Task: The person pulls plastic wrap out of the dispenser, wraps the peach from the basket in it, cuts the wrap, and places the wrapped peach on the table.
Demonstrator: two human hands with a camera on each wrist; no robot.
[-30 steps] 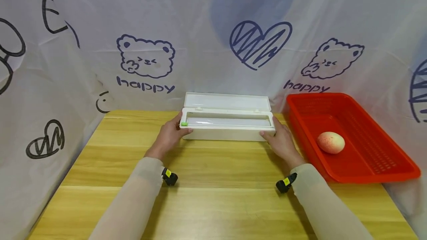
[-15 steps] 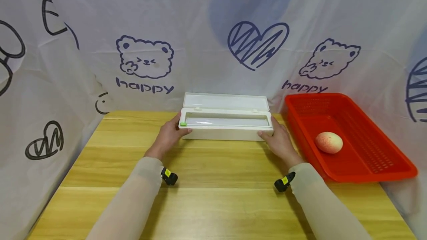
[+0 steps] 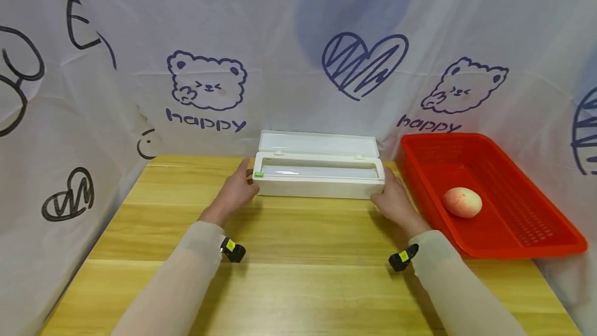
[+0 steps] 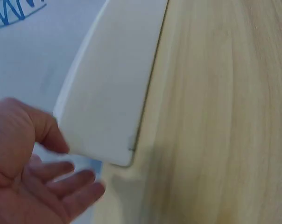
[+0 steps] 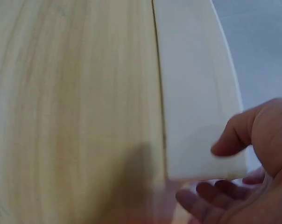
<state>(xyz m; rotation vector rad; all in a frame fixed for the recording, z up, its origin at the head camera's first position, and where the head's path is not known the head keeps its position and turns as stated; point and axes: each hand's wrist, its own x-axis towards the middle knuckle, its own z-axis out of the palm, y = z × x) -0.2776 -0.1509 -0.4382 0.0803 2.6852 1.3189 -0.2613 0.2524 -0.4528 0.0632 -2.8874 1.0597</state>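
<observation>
A long white plastic-wrap dispenser [image 3: 319, 189] lies on the wooden table near the back cloth, its hinged lid [image 3: 319, 144] tipped up behind. Through the long opening on top shows a glossy white roll [image 3: 322, 171]; a small green slider [image 3: 258, 174] sits at the left front corner. My left hand [image 3: 235, 188] is beside the left end, the thumb tip at the corner and the other fingers loose and apart from the case. At the opposite end is my right hand [image 3: 396, 198], fingers relaxed, its thumb [image 5: 227, 145] overlapping the front face in the right wrist view.
To the right stands a red plastic basket [image 3: 506, 206] with a peach-like fruit [image 3: 463, 202] inside, close to my right hand. A printed white cloth [image 3: 284, 66] hangs directly behind the dispenser. Bare wood of the table [image 3: 303, 253] stretches in front.
Both thumbs have come off the front face in the head view, and the hands have eased outward from the ends. The dispenser stays where it was, lid up.
</observation>
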